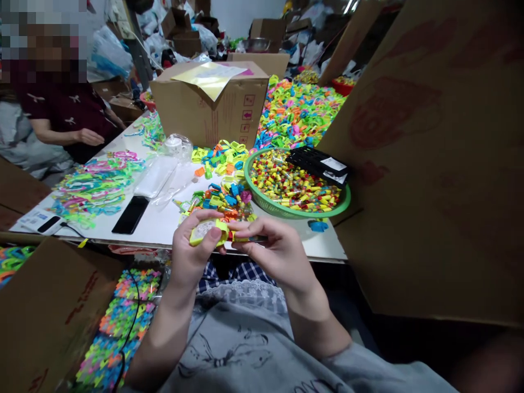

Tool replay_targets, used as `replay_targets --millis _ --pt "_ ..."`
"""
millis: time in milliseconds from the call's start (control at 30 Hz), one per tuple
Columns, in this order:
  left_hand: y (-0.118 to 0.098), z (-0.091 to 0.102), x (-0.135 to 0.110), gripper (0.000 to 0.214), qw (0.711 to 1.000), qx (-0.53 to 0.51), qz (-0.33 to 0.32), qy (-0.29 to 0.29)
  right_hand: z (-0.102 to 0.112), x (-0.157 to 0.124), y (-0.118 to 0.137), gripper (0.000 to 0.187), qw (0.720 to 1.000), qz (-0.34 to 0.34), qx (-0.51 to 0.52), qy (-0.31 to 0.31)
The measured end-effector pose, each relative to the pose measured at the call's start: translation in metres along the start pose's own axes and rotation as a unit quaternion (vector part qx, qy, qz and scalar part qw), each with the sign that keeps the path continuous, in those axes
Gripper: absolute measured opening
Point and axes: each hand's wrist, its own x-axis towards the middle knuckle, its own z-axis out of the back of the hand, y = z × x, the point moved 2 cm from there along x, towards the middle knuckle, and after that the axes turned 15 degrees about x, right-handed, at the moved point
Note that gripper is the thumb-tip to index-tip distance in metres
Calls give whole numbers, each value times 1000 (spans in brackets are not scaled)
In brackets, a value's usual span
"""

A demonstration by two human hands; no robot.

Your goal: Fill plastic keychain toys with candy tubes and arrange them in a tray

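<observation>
A white worktable [164, 224] filled the middle of a crowded storeroom, and everything else sat around it. Beyond its far edge rose stacks of cardboard cartons [266, 27] and stuffed plastic bags [106, 52] — piled up to a pale back wall [241, 13]. To the table's right leaned a big brown cardboard sheet [442, 153]; to its near left stood another cardboard panel [45, 322]. The light was even and indoor — no window showed.
</observation>
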Motion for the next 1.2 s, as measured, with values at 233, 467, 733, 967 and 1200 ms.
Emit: replay_targets --millis 233,467,733,967,1200 --pt "5 5 -1 26 995 28 -88 28 -4 -3 17 9 997 28 -72 19" --pt "11 2 0 30 994 38 -100 -8 0 -2 12 22 998 28 -8 54" --pt "12 -2 -3 38 975 125 -168 -74 -4 -3 -7 19 982 -15 180 -50" --pt "17 -3 -4 39 974 121 -168 -87 -7 -6 -13 13 974 9 221 -50" --pt "18 -5 -4 35 981 86 -166 -47 -10 -7 -12 15 976 42 196 -87"
